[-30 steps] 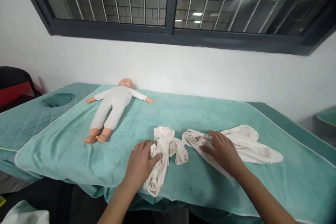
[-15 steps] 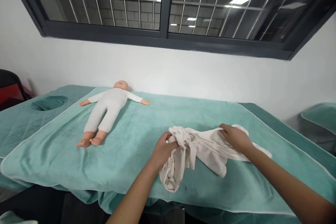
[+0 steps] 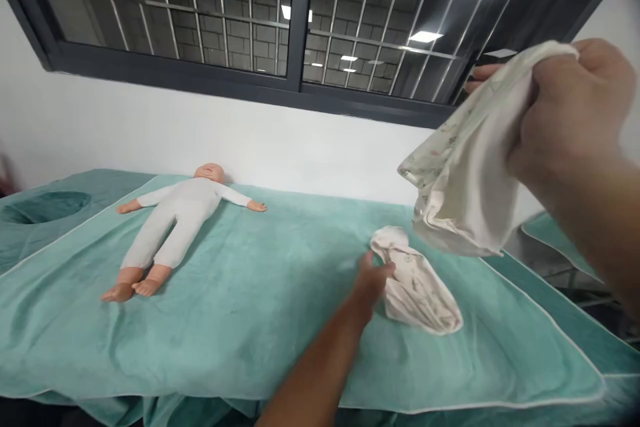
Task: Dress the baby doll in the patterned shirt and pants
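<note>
My right hand is raised at the upper right, closed on a white baby garment with a small print. The cloth hangs from it and covers part of the fingers, whose tips show behind its far side. A second printed white baby garment lies bunched on the green cover. At its left edge my left hand pinches the fabric between thumb and fingers. A baby doll in a white suit lies on its back to the left, arms spread, apart from both hands.
The green cover lies over a padded bed with a round hole at its left end. A white wall and a barred window stand behind. Part of another green-covered surface shows at the right.
My right hand has lifted one garment off the bed, up and to the right, apart from the other. My left hand has shifted right with the remaining garment, and the view has turned slightly right.
</note>
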Action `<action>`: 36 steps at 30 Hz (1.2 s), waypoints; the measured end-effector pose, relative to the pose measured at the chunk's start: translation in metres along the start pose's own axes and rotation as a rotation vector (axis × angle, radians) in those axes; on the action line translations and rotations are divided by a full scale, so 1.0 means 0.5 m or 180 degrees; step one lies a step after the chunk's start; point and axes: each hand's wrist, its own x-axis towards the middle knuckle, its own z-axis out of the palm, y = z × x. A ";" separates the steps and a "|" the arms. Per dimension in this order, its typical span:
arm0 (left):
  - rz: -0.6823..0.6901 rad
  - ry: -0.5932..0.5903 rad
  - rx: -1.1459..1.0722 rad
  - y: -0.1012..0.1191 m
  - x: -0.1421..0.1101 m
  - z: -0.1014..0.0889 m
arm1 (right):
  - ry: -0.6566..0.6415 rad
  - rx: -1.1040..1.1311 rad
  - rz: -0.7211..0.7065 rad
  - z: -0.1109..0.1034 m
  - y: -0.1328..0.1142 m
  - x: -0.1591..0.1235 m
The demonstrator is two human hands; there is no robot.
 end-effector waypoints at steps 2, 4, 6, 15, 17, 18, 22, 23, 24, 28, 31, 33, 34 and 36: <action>0.0042 0.0123 -0.0063 0.021 -0.024 -0.018 | 0.0048 0.0177 -0.0106 0.041 -0.053 -0.032; 0.0410 0.0006 -0.0311 0.056 -0.067 -0.059 | -0.0004 0.0564 -0.0060 0.083 -0.086 -0.079; 0.1005 -0.0226 -0.0520 0.100 -0.119 -0.101 | -0.0044 0.0905 0.0147 0.127 -0.093 -0.132; 0.0754 -0.0048 0.0821 0.238 -0.260 -0.236 | -0.1192 0.0883 0.1145 0.262 -0.028 -0.262; 0.0768 -0.0139 0.1046 0.274 -0.281 -0.271 | -0.1392 0.0969 0.1138 0.254 -0.023 -0.258; 0.0876 -0.0096 0.1223 0.294 -0.291 -0.287 | -0.1524 0.0989 0.1136 0.248 -0.024 -0.254; 0.1772 0.1089 0.2269 0.363 -0.320 -0.337 | -0.2539 0.0336 0.1057 0.212 -0.048 -0.233; 0.1956 0.1405 0.2659 0.373 -0.324 -0.348 | -0.2848 -0.0039 0.0966 0.204 -0.055 -0.229; 0.2070 0.1628 0.3097 0.380 -0.328 -0.358 | -0.3117 -0.0461 0.0842 0.198 -0.060 -0.227; 0.2080 0.1775 0.4473 0.385 -0.339 -0.378 | -0.3436 -0.1823 0.0135 0.194 -0.061 -0.244; 0.2212 0.1646 0.4460 0.382 -0.348 -0.362 | -0.3328 -0.1742 -0.0276 0.213 -0.062 -0.279; 0.2297 0.1495 0.4233 0.384 -0.355 -0.342 | -0.3335 -0.1171 -0.0173 0.231 -0.073 -0.303; 0.2283 0.1442 0.4142 0.386 -0.358 -0.333 | -0.3382 -0.0793 0.0016 0.240 -0.080 -0.313; 0.2212 0.1481 0.4058 0.391 -0.365 -0.323 | -0.3617 -0.0019 0.0519 0.254 -0.094 -0.325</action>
